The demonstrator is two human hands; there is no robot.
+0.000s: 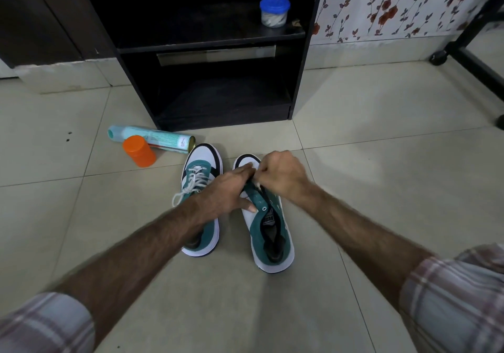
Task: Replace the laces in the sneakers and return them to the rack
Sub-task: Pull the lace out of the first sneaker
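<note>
Two teal-and-white sneakers stand side by side on the tiled floor (354, 189), toes toward the black rack (207, 44); the left sneaker (200, 189) already carries a white lace (195, 181), its loose end trailing off the side; the right sneaker (268, 232) shows bare eyelets along its near flap, so the lacing here seems barely begun. The left hand (231, 189) rests over the gap between the shoes, fingers fairly straight and laid against the right sneaker's flap, steadying it rather than clasping it; the right hand (283, 174) is curled into a tight grip near the toe end of the eyelet row, apparently pinching a white lace tip (257, 184), though the knuckles hide most of it and I cannot be sure how much lace is in there.

Risks from here: the tip may slip out of the pinch before it clears an eyelet; pulling one end too far would leave the two sides uneven; a skipped eyelet is easy with the left hand covering part of the row; the unpinned shoe may slide on the smooth tile. An orange jar (139, 151) and a spray can (152, 138) lie near the rack's front corner, and could be knocked when the shoes go back; a blue-lidded tub (274, 10) sits on the upper shelf.
</note>
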